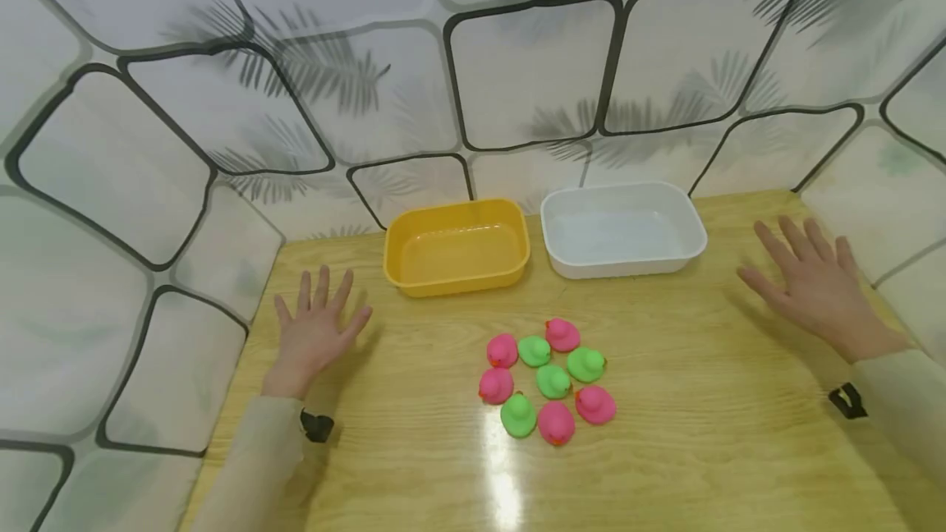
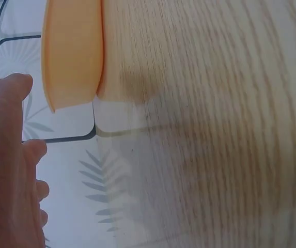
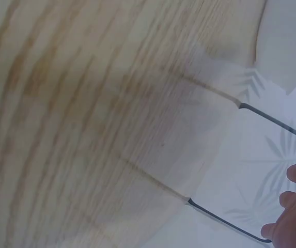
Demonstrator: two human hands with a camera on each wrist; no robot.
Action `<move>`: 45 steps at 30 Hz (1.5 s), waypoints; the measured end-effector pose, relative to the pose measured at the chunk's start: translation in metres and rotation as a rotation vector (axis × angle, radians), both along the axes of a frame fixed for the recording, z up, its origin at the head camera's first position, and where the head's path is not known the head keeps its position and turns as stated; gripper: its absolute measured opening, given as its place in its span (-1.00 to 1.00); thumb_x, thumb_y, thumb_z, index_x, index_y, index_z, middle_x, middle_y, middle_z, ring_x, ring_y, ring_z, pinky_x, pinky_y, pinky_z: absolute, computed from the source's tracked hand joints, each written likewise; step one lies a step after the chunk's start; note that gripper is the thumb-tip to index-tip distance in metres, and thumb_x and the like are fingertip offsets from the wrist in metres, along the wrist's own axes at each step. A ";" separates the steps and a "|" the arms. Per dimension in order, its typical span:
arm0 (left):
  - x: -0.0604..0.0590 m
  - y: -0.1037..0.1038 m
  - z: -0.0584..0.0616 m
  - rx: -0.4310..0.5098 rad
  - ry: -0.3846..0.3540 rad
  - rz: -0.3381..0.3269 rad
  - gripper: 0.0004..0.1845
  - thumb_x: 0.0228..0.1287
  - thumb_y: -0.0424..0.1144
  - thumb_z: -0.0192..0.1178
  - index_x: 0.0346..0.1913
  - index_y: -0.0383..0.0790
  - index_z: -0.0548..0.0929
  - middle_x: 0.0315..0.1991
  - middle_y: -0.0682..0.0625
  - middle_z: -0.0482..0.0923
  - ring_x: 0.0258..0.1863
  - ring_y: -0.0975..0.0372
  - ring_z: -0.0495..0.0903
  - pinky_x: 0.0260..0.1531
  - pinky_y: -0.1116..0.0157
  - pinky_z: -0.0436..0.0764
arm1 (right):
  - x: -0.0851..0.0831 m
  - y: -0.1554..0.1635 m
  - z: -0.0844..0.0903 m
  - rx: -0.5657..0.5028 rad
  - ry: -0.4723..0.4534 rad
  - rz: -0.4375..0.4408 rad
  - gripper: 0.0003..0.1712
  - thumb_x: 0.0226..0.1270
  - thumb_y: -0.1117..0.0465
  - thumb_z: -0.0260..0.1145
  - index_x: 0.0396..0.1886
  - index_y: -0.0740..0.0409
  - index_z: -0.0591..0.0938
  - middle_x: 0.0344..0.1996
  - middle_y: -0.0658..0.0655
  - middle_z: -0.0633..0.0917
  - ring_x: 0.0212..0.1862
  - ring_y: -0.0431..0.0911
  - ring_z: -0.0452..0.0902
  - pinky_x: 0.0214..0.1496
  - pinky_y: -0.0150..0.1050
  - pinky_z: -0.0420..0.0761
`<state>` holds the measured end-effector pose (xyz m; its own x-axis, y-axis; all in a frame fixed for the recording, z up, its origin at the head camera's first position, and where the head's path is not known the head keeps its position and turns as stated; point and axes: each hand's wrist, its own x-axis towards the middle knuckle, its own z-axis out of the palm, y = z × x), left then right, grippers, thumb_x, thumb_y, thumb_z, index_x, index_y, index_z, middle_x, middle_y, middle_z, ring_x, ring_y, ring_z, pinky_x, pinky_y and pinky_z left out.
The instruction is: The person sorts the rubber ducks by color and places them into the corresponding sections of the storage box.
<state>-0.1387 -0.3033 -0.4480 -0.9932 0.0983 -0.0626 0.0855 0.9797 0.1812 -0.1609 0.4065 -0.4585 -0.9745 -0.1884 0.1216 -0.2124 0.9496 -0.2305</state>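
Left hand (image 1: 314,341), right hand (image 1: 820,286) spread wide, both empty. Ducks (image 1: 553,382) between packed close; best pinched singly, nearest first.

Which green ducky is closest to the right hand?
The green duck farthest right in the head view, just above a pink duck; the other three green ducks sit farther from the right hand.

Head view: high, facing forward-down over pale wooden table (image 1: 702,417). Wrist views: close, rolled sideways. Head/left share yellow rectangular plastic tub (image 1: 458,284); head/right, white rectangular plastic tub (image 1: 628,268).
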 end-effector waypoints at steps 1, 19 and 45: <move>0.000 0.001 0.000 0.002 -0.002 -0.004 -0.08 0.53 0.44 -0.24 0.71 -0.03 -0.04 0.68 -0.31 -0.31 0.63 -0.26 -0.43 0.33 -0.51 -0.48 | 0.001 -0.001 0.001 -0.012 0.001 0.005 -0.04 0.60 -0.23 0.09 0.74 -0.01 -0.10 0.65 0.43 -0.14 0.63 0.38 -0.48 0.48 0.42 -0.58; 0.021 0.041 0.009 0.075 0.263 -0.169 -0.38 0.51 0.19 0.14 0.42 -0.14 0.50 0.25 -0.29 0.51 0.26 -0.24 0.42 0.19 -0.32 0.28 | -0.004 -0.051 0.029 -0.168 0.183 0.148 -0.23 0.44 0.02 0.41 0.47 0.32 0.41 0.31 0.52 0.45 0.30 0.49 0.33 0.28 0.44 0.29; 0.047 0.124 -0.001 0.221 0.240 -0.504 -0.55 0.43 0.03 0.30 0.25 -0.12 0.67 0.07 -0.04 0.72 0.11 0.03 0.66 0.13 -0.17 0.54 | -0.039 -0.145 0.046 -0.158 0.250 0.411 -0.42 0.33 0.15 0.49 0.25 0.34 0.60 0.16 0.39 0.62 0.19 0.33 0.53 0.23 0.27 0.49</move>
